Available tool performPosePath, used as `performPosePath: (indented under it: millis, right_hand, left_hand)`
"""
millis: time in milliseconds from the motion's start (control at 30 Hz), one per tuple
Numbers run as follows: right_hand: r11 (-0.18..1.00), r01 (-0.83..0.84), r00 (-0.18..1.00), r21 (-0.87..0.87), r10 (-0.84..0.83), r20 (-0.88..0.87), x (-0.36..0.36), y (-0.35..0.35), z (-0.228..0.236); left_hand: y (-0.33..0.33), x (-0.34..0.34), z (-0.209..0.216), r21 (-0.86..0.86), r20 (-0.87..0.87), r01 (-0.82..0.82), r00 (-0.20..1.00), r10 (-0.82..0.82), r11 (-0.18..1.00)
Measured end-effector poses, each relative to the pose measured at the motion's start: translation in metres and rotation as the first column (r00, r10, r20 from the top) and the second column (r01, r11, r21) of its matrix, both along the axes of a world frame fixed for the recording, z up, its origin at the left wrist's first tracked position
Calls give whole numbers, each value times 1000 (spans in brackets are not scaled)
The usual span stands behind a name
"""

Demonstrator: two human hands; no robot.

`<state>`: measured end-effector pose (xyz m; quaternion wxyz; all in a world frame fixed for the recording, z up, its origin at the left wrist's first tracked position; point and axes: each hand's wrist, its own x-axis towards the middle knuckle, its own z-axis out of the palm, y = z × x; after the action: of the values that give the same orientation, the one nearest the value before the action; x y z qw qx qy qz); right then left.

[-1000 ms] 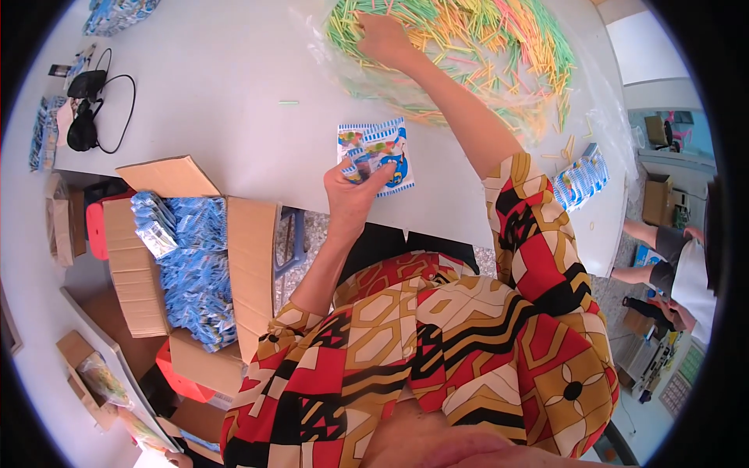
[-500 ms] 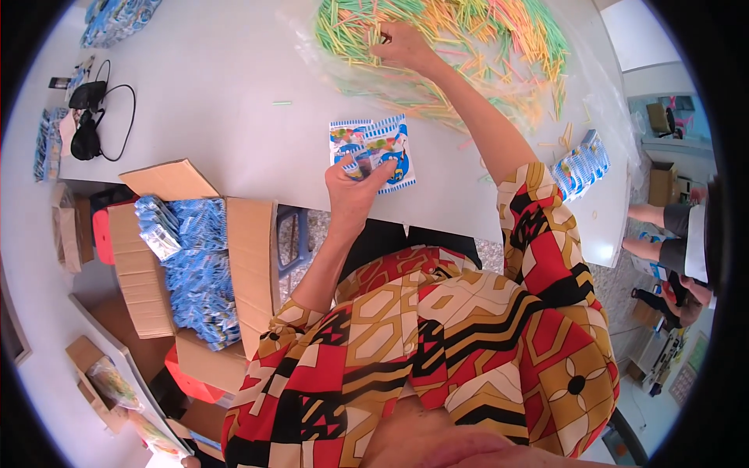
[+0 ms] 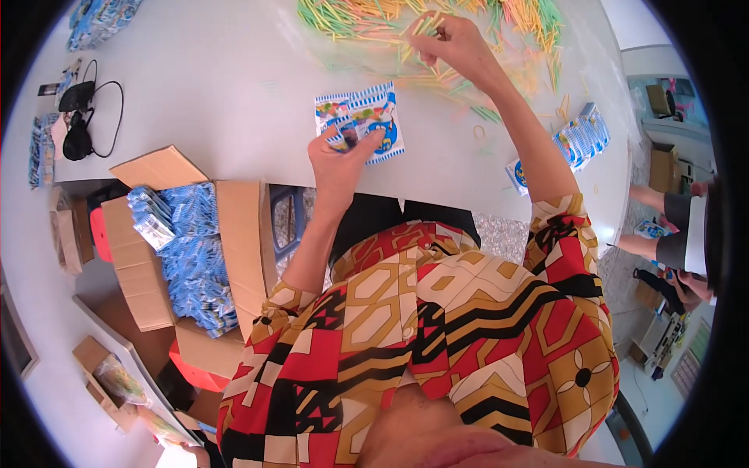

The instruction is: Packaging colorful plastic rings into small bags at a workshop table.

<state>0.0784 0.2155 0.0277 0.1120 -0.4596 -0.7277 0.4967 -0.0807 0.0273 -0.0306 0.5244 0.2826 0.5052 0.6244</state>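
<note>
My left hand (image 3: 337,168) is closed around a few small blue-and-white printed packets (image 3: 386,105), fanned out above the white table's near edge. Its thumb presses on the front of the top packet. Farther off and to the right, my right hand (image 3: 462,51) pinches a small bunch of thin coloured sticks (image 3: 425,25), yellow and green among them. Behind it spreads a big pile of loose sticks (image 3: 343,19) in green, yellow, orange and pink, lying on clear plastic sheeting (image 3: 589,54).
An open cardboard box (image 3: 136,269) full of blue packets (image 3: 195,269) stands left, below the table (image 3: 211,101). A row of flat packets (image 3: 585,136) lies by my right forearm. Black corded items (image 3: 76,97) rest at far left. Other people (image 3: 683,226) are at far right.
My right hand has come out of the pile toward me and right, bringing a bunch of sticks. My left hand, still holding the packets, has shifted slightly left and up in view.
</note>
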Motion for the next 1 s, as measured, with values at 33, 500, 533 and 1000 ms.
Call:
performPosePath:
  millis: [33,500,533,1000]
  right_hand:
    - [993,30,994,111,-19,-105,5,-13,-12]
    - [971,153,962,184,-103,-254,42,-61,-21]
    - [965,154,922,213,-62,-383,43,-63,-11]
    - [620,-80,889,781,398,-225,38,-98,36]
  left_hand:
    - [1,1,-2,23,9,-3,1000,3,1000]
    - [0,15,4,98,-96,51,995,-42,994]
    - [0,17,5,107,-120,72,991,-59,992]
    - [-3,32,14,142,-172,192,971,-167,971]
